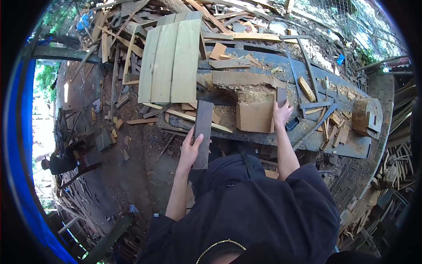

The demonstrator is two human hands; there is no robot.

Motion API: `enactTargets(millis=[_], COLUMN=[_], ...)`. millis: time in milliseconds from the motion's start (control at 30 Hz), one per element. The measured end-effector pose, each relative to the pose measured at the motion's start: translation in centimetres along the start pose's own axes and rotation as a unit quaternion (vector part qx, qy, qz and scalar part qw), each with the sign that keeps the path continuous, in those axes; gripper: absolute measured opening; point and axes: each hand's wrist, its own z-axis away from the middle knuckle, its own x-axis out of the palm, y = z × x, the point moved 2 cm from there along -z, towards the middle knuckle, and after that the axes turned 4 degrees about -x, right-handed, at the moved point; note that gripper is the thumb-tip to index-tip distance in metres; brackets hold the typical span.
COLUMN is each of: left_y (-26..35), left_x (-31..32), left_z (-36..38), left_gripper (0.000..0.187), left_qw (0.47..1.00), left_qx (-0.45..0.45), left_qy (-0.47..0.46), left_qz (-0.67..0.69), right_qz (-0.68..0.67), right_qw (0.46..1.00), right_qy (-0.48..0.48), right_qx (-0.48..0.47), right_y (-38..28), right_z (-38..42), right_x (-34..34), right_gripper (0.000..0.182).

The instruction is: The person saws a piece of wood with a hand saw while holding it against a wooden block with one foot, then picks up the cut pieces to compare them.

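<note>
My left hand (pixel 189 152) is wrapped round a dark brown wooden board (pixel 203 125), its thumb lying across the face. The board stands lengthwise in front of my body, near the bench's front edge. Over the bench, my right hand (pixel 281 115) grips a shorter dark wood block (pixel 281 95) at the right edge of a cardboard box (pixel 255 117). Sawdust and wood shavings (pixel 261 92) lie in and around that box. A small black object (pixel 292 124) rests beside my right wrist.
A pale slatted wooden panel (pixel 173 61) stands at the bench's left. Metal bars and wood offcuts (pixel 307 88) litter the workbench (pixel 263 137). Another carton (pixel 367 118) sits at the right end. Scrap timber (pixel 239 22) is piled behind; another person (pixel 63 163) is at far left.
</note>
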Motion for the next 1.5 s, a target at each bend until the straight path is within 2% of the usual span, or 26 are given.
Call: enactTargets(millis=[267,333,367,400,467,500,567,600,633,700,800,833,867,933,967,1000,1067,1133,1200,1267,1333,1400,1500], left_y=[1.4,1.9,2.1,2.4,2.6,2.6,3.1,3.3,3.4,3.1,3.2,3.1,2.9,3.0,3.5,3.9,3.8,4.0,4.3,4.4,4.5,4.5,3.6], left_x=[4.1,4.2,4.7,5.1,5.5,4.9,5.8,6.0,5.8,5.9,6.3,6.4,6.4,6.9,7.5,7.8,7.9,8.1,8.6,8.9,9.1,8.6,8.4], left_z=[-1.9,-2.1,-2.1,-2.1,-2.0,-2.2,-2.1,-2.1,-2.3,-2.6,-2.7,-2.8,-2.8,-2.8,-2.8,-3.0,-3.1,-3.0,-2.5,-2.1,-1.4,-1.1,-0.6], left_gripper=[0.047,0.048,0.050,0.050,0.053,0.058,0.058,0.058,0.058,0.058,0.059,0.059,0.059,0.059,0.058,0.057,0.057,0.058,0.063,0.063,0.063,0.063,0.063], left_qw=[0.998,0.996,0.996,0.996,0.998,0.992,0.992,0.990,0.986,0.983,0.977,0.972,0.966,0.963,0.969,0.974,0.973,0.971,0.975,0.971,0.973,0.969,0.978], left_qx=[-0.025,-0.039,-0.022,-0.019,-0.018,-0.055,-0.050,-0.043,-0.050,-0.054,-0.049,-0.054,-0.060,-0.056,-0.035,-0.012,-0.007,-0.003,-0.007,-0.003,-0.013,-0.026,-0.026], left_qy=[-0.035,-0.052,-0.051,-0.045,-0.054,-0.107,-0.105,-0.106,-0.136,-0.138,-0.152,-0.164,-0.175,-0.178,-0.168,-0.159,-0.174,-0.195,-0.197,-0.217,-0.215,-0.238,-0.204], left_qz=[-0.045,-0.064,-0.070,-0.073,-0.005,0.023,0.050,0.078,0.080,0.105,0.142,0.161,0.181,0.195,0.179,0.163,0.153,0.138,0.104,0.102,0.084,0.059,0.035], right_qz=[-0.012,0.015,0.041,0.037,0.052,0.053,0.048,0.048,0.041,0.016,0.015,0.013,0.019,-0.009,-0.075,-0.141,-0.415,-0.518,-0.623,-0.666,-0.639,-0.658,-0.652], right_qw=[0.994,0.987,0.988,0.985,0.972,0.972,0.944,0.944,0.931,0.902,0.885,0.877,0.878,0.926,0.957,0.965,0.900,0.855,0.757,0.698,0.699,0.653,0.657], right_qy=[-0.012,-0.040,0.002,0.002,-0.008,-0.020,-0.028,-0.031,-0.015,-0.003,-0.029,-0.033,-0.037,0.094,0.144,0.192,0.125,-0.037,-0.169,-0.232,-0.276,-0.353,-0.366], right_qx=[0.109,0.154,0.148,0.170,0.229,0.229,0.325,0.325,0.363,0.431,0.464,0.480,0.477,0.366,0.242,0.111,0.055,-0.011,-0.097,-0.126,-0.164,-0.128,-0.097], right_y=[12.2,14.6,16.2,17.3,19.0,20.0,21.9,22.6,23.2,24.1,26.2,25.0,23.7,20.4,18.7,16.5,7.6,-2.8,-10.0,-15.5,-17.5,-18.4,-18.5], right_z=[-3.1,-3.6,-3.8,-4.0,-4.4,-4.2,-5.2,-5.5,-5.4,-5.0,-5.1,-5.0,-4.5,-4.9,-5.0,-4.9,-2.9,0.5,3.2,5.8,6.4,6.9,7.4], right_x=[1.8,2.5,3.8,4.2,4.6,5.2,5.2,5.5,5.8,6.2,7.9,7.0,6.2,4.8,4.3,3.6,0.0,-5.7,-8.5,-11.3,-11.4,-11.7,-11.3], right_gripper=[0.083,0.081,0.075,0.076,0.077,0.077,0.082,0.082,0.084,0.090,0.093,0.091,0.091,0.079,0.067,0.057,0.041,0.038,0.042,0.044,0.044,0.030,0.027])
